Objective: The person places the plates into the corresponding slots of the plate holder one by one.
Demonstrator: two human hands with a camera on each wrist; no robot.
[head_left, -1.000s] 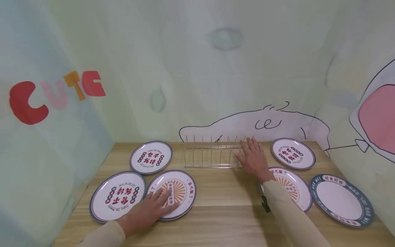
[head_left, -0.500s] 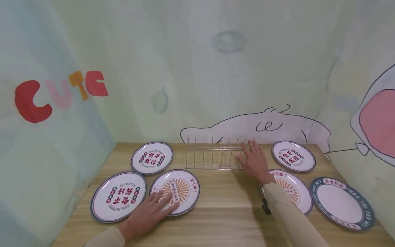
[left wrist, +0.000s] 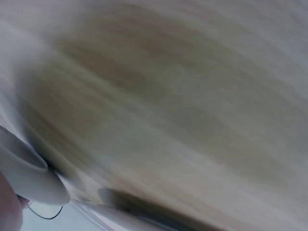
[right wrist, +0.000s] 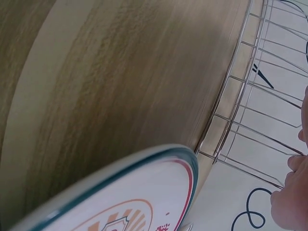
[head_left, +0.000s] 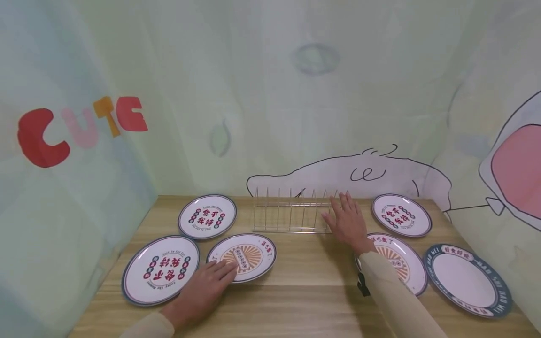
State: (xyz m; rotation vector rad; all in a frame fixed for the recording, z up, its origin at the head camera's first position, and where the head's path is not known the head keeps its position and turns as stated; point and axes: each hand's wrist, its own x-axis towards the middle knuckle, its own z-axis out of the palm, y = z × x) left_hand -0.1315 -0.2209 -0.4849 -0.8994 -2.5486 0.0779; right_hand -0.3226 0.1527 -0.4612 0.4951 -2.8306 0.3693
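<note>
Reading the worktop (head_left: 291,300) as a clock face, count six plates. Three with red lettering at the centre: ten o'clock plate (head_left: 207,217), outer nine o'clock plate (head_left: 160,270), two o'clock plate (head_left: 401,215). Two with sunbursts: inner nine o'clock plate (head_left: 244,256), inner three o'clock plate (head_left: 399,261). One with a broad teal rim: outer three o'clock plate (head_left: 468,280). Add one wire rack (head_left: 291,204) towards twelve, two hands (left hand (head_left: 207,290), right hand (head_left: 348,222)), and, on the backdrop (head_left: 262,89), four letters (head_left: 83,139) towards ten and one balloon (head_left: 521,164) towards two.
</note>
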